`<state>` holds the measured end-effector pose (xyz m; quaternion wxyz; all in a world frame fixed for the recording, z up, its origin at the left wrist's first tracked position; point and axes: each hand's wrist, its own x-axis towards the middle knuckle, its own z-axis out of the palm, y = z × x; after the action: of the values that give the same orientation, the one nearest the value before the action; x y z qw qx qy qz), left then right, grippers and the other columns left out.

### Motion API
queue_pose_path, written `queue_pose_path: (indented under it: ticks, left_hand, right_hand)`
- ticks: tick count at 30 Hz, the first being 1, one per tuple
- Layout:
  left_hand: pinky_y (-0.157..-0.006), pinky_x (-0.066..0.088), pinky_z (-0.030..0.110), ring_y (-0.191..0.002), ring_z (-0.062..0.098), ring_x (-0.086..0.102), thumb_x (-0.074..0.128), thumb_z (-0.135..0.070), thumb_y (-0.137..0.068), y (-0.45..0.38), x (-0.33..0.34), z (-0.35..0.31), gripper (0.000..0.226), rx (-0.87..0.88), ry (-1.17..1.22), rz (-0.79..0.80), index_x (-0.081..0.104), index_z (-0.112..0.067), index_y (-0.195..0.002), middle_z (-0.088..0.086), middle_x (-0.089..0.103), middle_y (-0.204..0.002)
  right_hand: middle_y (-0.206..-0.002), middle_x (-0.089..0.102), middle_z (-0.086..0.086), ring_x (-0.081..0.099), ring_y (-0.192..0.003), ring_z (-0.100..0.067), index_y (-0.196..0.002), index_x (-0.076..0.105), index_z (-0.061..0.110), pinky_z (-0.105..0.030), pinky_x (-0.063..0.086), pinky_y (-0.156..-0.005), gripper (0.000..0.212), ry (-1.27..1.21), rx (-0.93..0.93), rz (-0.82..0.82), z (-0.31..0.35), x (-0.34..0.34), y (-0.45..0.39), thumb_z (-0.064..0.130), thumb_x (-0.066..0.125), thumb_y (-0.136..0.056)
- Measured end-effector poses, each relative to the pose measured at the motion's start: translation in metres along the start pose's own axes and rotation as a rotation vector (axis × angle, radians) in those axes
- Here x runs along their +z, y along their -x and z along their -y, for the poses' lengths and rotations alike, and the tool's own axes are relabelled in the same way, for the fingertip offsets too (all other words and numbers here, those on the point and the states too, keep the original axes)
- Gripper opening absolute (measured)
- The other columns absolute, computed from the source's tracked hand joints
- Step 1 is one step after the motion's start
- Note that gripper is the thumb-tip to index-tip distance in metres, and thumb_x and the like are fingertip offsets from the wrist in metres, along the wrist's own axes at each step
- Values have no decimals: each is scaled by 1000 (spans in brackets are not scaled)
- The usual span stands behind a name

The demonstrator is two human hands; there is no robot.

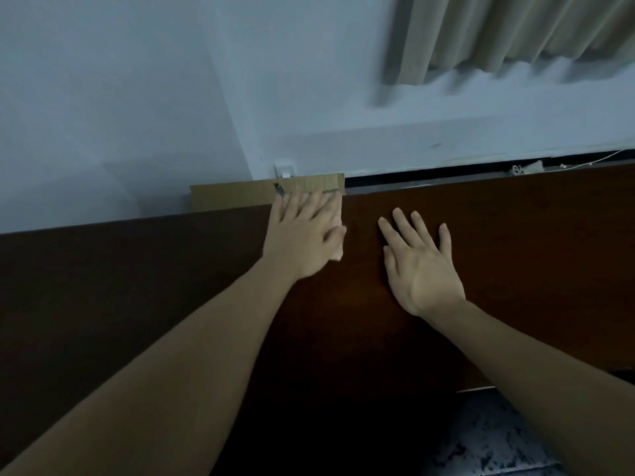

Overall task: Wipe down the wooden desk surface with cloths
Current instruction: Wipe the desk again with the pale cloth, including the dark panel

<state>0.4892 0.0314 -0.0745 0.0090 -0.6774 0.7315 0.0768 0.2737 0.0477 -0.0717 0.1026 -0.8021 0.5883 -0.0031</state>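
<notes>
Two hands flat on the desk (515,235).
Left hand (302,235) presses the cloth (338,250) mid-frame, fingers straight; right hand (421,261) lies beside it, spread, empty.

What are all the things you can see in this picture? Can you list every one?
dark brown wooden desk: one, dark brown, fills the lower half of the view.
pale folded cloth: one, pale peach, on the desk near its far edge, mostly hidden under the left hand.
flat brown cardboard piece: one, tan, behind the desk's far edge against the wall.
small white wall fitting: one, white, on the wall just above the cardboard.
beige pleated curtain: one, beige, top right.
pale blue-white wall: pale, behind the desk.
white cords: number unclear, white, in the gap behind the desk at right.
left hand: one, presses flat on the cloth.
right hand: one, fingers spread flat on the bare desk.
</notes>
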Motion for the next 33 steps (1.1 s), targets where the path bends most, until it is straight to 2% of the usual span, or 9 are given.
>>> queue_pose_path:
  ticks: [2,6,11,13,15,20,23,27,33]
  left_hand:
    - [-123,-8,54,-156,31,-4,18,-59,-103,-9,2,-8,64,-56,13,-4,1,-38,-161,0,1,-171]
    - [-122,-13,52,-155,30,-16,14,-59,-103,30,0,-24,65,-27,18,17,-6,-37,-161,-1,-14,-169]
    - [-123,-14,47,-154,23,-19,20,-60,-104,120,3,-10,65,383,-46,117,-2,-38,-161,-6,-10,-169]
    - [-123,-14,46,-154,20,-21,20,-61,-105,121,0,15,63,461,-75,157,-2,-41,-161,-9,-10,-169]
    - [-123,-14,46,-153,19,-23,19,-61,-105,107,-1,32,62,341,-65,151,-7,-44,-159,-11,-14,-168]
    - [-124,-9,53,-155,26,-14,13,-59,-104,36,-4,32,61,-146,-22,51,-10,-42,-159,-4,-12,-170]
    - [-123,-9,55,-155,29,-12,14,-58,-104,16,-5,17,61,-292,27,48,-5,-41,-160,-3,-11,-170]
    - [-123,-9,53,-155,29,-14,12,-58,-104,51,-3,-13,62,-244,20,38,-9,-38,-160,-2,-14,-169]
    - [-123,-14,47,-152,21,-27,15,-58,-104,160,5,-40,64,117,-28,158,-14,-42,-158,-9,-21,-167]
  right_hand:
    - [-171,3,2,-5,-157,-22,-162,12,30,-55,-4,-125,54,-3,-1,-9,0,0,1,38,16,-109]
    - [-171,3,1,-5,-157,-23,-163,12,29,-55,-5,-125,55,-9,-16,-5,1,-2,1,37,16,-109]
    - [-171,3,-1,-4,-157,-24,-163,11,26,-57,-4,-124,57,1,-25,9,1,-3,2,38,14,-107]
    - [-171,3,-2,-4,-157,-25,-163,11,26,-58,-3,-124,58,14,-27,16,1,-4,1,38,13,-107]
    - [-171,2,-2,-5,-157,-25,-163,10,25,-58,-4,-124,58,23,-26,25,0,-4,1,39,13,-106]
    - [-171,-1,-1,-8,-157,-25,-163,7,26,-59,-6,-123,57,17,-36,39,-2,-3,0,38,13,-108]
    - [-171,-3,-1,-8,-157,-25,-163,6,25,-59,-6,-123,56,22,-45,37,-3,-3,0,37,13,-109]
    - [-171,-3,-2,-8,-157,-25,-163,5,25,-59,-4,-123,56,15,-63,37,-4,-2,1,37,13,-109]
    - [-171,-4,-3,-9,-157,-25,-163,3,24,-59,-4,-123,56,5,-64,47,-5,-2,1,37,13,-109]
